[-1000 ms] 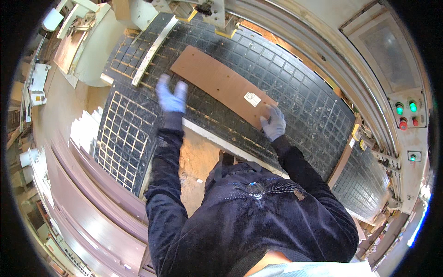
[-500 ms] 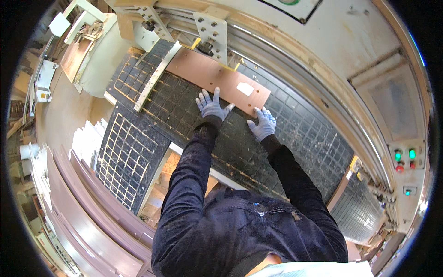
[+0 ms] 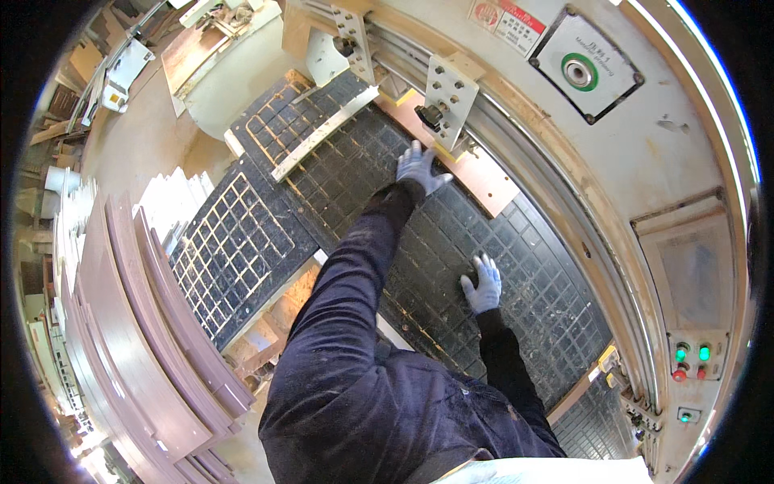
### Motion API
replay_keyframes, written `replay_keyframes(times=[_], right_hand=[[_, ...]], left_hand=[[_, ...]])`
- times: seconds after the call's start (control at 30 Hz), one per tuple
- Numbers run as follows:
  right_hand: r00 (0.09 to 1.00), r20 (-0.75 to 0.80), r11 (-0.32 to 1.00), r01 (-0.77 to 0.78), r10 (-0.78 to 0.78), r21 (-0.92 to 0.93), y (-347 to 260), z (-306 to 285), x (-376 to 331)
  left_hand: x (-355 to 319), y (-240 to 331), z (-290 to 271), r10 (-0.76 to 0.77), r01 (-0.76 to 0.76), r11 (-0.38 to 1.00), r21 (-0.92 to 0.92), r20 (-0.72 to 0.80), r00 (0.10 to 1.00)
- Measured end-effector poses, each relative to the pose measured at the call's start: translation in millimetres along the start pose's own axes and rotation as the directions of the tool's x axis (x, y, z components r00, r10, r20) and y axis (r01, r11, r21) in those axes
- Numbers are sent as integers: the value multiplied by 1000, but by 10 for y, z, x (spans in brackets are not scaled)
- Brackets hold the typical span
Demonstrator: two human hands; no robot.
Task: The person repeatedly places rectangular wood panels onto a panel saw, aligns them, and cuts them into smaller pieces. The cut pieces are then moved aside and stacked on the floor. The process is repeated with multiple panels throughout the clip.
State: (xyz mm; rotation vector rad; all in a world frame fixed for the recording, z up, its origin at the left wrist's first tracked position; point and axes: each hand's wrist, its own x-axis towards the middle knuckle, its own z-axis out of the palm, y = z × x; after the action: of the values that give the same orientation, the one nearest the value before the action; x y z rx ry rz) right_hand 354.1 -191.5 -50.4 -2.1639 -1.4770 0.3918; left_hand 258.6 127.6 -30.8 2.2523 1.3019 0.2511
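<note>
A flat pinkish-brown board point(image 3: 487, 184) with small drilled holes lies along the far side of the black gridded machine bed point(image 3: 427, 250). Part of it is hidden beneath a metal bracket point(image 3: 451, 93). My left hand point(image 3: 419, 167), in a pale blue-grey glove, is at the board's near edge with fingers spread; whether the fingertips touch the board is hard to tell. My right hand point(image 3: 484, 285), gloved the same way, is apart from the board. Its fingers are stretched out over the bed and hold nothing.
A pale straight strip point(image 3: 326, 133) crosses the bed at the left. Long brownish panels point(image 3: 133, 323) are stacked at the lower left. Beyond the bed runs the machine housing, with a control panel point(image 3: 692, 359) of green and red buttons at the right.
The board has gone farther in, under the brackets, and less of it shows. My right hand has come off it and drawn back; my left stays by its edge. The whole view has shifted.
</note>
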Motion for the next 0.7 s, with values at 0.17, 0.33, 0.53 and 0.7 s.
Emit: replay_keyframes(times=[0.17,0.33,0.53,0.7], right_hand=[[988,116,986,-86,103,-145,-45,-167,-672],[991,85,963,-75,100,-258,-132,-215,-1176],[953,-133,961,-277,273,-16,-130,-186,-1698],[885,-159,899,-437,437,38,-153,-227,-2242]], left_hand=[[-392,133,-646,84,-388,908,-159,-838,539],[-530,1604,-1888,539,-625,719,303,-812,226],[-423,2307,-2186,692,-456,721,521,-535,484],[-796,2018,-2193,775,-652,613,446,-502,385]])
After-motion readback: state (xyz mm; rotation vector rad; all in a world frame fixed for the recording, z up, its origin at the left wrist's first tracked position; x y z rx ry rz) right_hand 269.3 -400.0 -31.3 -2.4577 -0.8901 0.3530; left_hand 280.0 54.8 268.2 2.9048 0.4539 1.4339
